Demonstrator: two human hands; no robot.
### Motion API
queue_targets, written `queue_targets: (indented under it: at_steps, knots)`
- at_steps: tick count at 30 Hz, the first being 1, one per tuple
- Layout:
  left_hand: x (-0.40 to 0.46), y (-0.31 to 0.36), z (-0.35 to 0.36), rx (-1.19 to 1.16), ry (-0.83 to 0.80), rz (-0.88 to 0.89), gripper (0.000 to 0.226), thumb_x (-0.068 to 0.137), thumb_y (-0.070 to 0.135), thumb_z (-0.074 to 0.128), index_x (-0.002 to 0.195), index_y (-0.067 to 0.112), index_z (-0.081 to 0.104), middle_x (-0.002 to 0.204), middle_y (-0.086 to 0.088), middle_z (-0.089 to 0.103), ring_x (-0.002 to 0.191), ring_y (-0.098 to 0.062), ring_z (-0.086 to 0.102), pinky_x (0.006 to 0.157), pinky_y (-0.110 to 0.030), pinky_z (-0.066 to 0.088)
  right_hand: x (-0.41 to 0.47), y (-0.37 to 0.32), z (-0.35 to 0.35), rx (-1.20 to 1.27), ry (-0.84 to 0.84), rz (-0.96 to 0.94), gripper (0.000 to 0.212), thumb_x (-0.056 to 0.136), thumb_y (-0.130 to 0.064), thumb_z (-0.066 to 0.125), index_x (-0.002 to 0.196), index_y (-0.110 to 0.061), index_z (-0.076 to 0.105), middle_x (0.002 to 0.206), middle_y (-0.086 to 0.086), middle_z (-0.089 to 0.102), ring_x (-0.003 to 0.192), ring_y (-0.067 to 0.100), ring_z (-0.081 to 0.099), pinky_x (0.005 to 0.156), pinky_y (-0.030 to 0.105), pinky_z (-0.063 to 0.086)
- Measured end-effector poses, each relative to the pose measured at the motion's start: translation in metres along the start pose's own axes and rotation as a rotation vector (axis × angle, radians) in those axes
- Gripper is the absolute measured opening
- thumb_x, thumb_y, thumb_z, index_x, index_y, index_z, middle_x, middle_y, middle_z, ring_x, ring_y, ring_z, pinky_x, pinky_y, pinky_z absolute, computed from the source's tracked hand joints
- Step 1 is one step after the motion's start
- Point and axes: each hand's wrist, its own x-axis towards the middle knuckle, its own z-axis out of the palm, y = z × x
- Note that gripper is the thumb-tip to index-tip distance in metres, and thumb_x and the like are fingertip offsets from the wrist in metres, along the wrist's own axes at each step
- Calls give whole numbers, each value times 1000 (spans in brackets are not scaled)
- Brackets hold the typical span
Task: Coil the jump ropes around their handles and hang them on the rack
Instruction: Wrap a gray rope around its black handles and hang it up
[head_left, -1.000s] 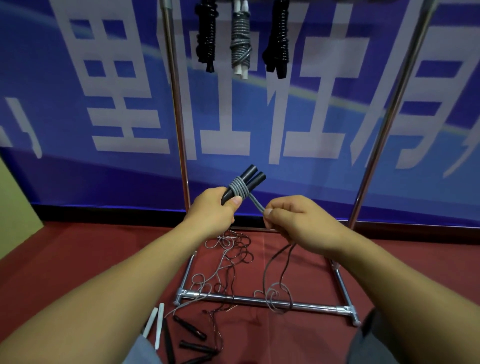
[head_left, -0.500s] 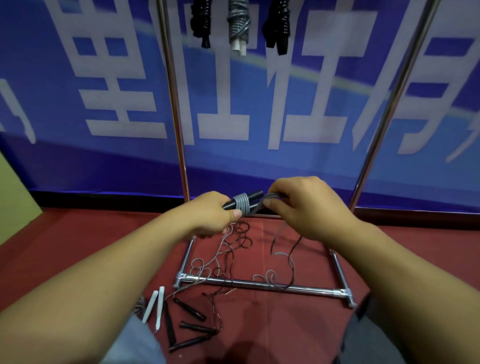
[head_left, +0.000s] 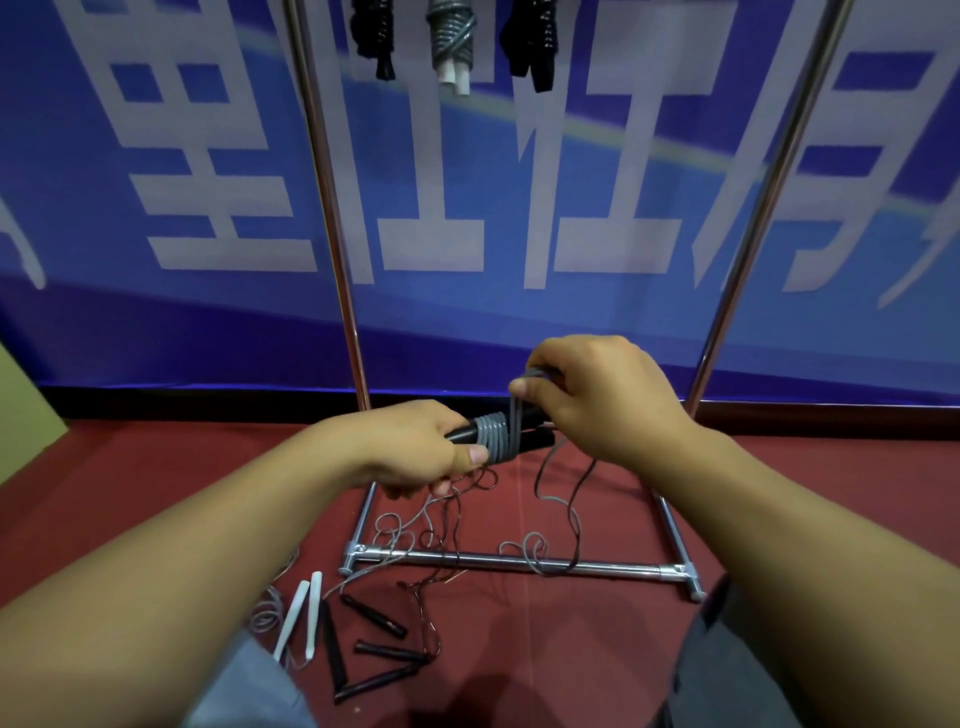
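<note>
My left hand (head_left: 415, 449) grips a pair of black handles (head_left: 535, 441) held side by side, with several turns of grey rope (head_left: 497, 439) wound round them. My right hand (head_left: 597, 395) pinches the same grey rope just above the handles, over their far end. The loose rest of the rope (head_left: 561, 514) hangs down to the floor and over the rack's base bar. Three coiled ropes hang from the top of the chrome rack (head_left: 332, 218): a black one (head_left: 374, 36), a grey one with white handles (head_left: 451, 41) and another black one (head_left: 532, 41).
On the red floor lie loose ropes: white handles (head_left: 301, 613), several black handles (head_left: 371, 616) and tangled thin cord (head_left: 431, 530). The rack's base bar (head_left: 498, 561) and right upright (head_left: 753, 218) stand close ahead. A blue banner (head_left: 156, 156) covers the wall behind.
My right hand has carried the grey rope up and over the handles, adding turns to the coil. The handles have tipped from pointing up to lying nearly level, and the view has dipped.
</note>
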Motion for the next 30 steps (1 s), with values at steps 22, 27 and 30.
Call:
queue_targets:
  at_steps: [22,27,30]
  knots:
    - [-28,13,7,727,350,348,24,99,52,48,92,32,36,63,9,38,65,-20,39,63,-34,30,6,26,-3,665,-364,417,24,86,-32,78,98,-15,67,75,4,64,66,16,54,64,31,44]
    - [-28,11,4,476,355,444,20,96,47,56,87,31,48,61,6,51,56,-10,48,56,-33,35,7,25,-9,860,-462,484,4,92,-16,67,91,-13,66,80,5,61,72,20,55,69,32,45]
    - [-27,9,6,282,350,490,20,95,46,59,90,27,56,64,2,58,57,-13,53,57,-40,43,8,23,-10,930,-519,537,9,95,-13,61,86,-14,64,71,2,57,59,13,50,55,27,36]
